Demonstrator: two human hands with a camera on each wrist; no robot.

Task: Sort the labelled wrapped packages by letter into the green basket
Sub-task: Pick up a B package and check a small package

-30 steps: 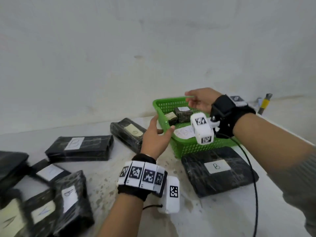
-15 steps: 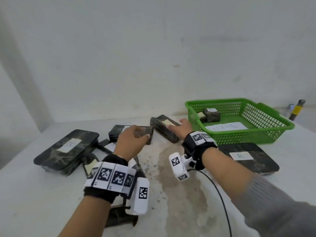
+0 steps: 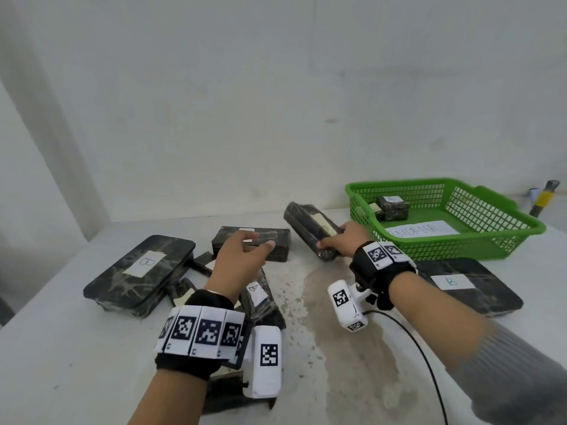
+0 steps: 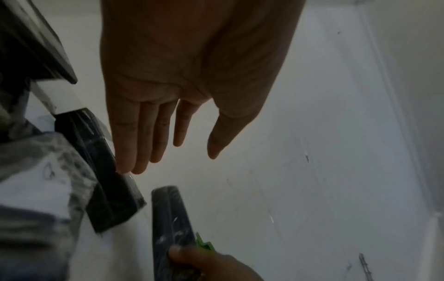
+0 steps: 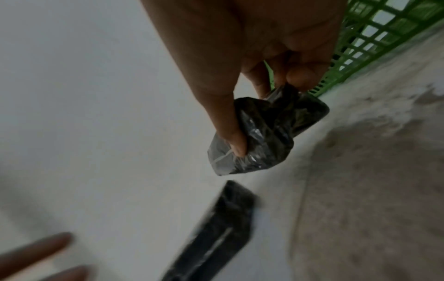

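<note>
Black wrapped packages with white letter labels lie on the white table [image 3: 352, 348]. My right hand [image 3: 334, 237] grips the near end of a long black package [image 3: 308, 223] just left of the green basket [image 3: 491, 240]. In the right wrist view, the right hand [image 5: 266, 114] has its thumb and fingers curled round the crinkled end of the long package [image 5: 261, 144]. My left hand [image 3: 253, 246] hovers with straight fingers over a flat package [image 3: 277, 240], holding nothing; the left wrist view also shows the left hand [image 4: 190, 152] spread. Two small packages [image 3: 392, 207] sit in the basket's far left corner.
A written paper sheet [image 3: 420, 230] lies on the basket floor. Large packages marked B lie at the left [image 3: 141, 271] and at the right [image 3: 460, 283] in front of the basket. More packages [image 3: 260, 302] are piled under my left wrist. A yellow-banded tool [image 3: 543, 199] stands far right.
My right hand came from over the basket down to the long package and now grips its end. My left hand has moved to hover over the flat package.
</note>
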